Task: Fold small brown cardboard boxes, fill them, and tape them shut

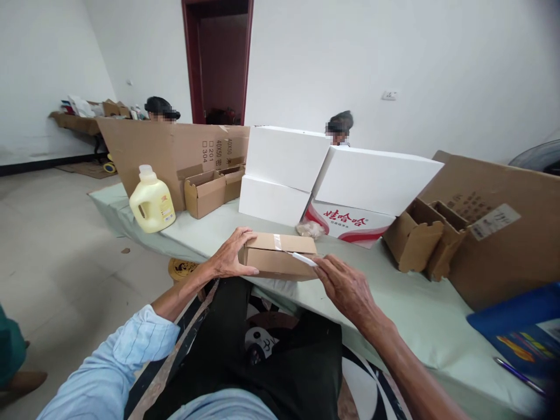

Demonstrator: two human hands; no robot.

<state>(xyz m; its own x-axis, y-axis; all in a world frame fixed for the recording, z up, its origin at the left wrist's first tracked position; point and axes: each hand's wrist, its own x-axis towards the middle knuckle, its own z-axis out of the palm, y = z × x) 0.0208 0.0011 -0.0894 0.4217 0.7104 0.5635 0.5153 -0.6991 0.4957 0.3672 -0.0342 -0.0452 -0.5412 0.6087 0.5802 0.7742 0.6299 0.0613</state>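
Note:
A small closed cardboard box [282, 262] lies at the table's near edge, with a strip of clear tape [277, 241] across its top. My left hand [231, 254] grips the box's left end, thumb on the near side and fingers over the top. In my right hand [343, 283] is a slim white-handled knife [305, 259], its thin tip pointing left at the box's upper front edge by the tape. Whether the tip is inside the seam I cannot tell. Just behind the box lies a crumpled clear plastic bundle [310, 229].
White boxes [284, 157] stand stacked behind, one with red print [350, 220]. A yellow jug [152, 201] and open cartons [205, 195] are left. More open cartons [413, 239], a blue package [520, 326] and a pen [518, 373] lie right. Two people sit beyond cardboard panels [149, 151].

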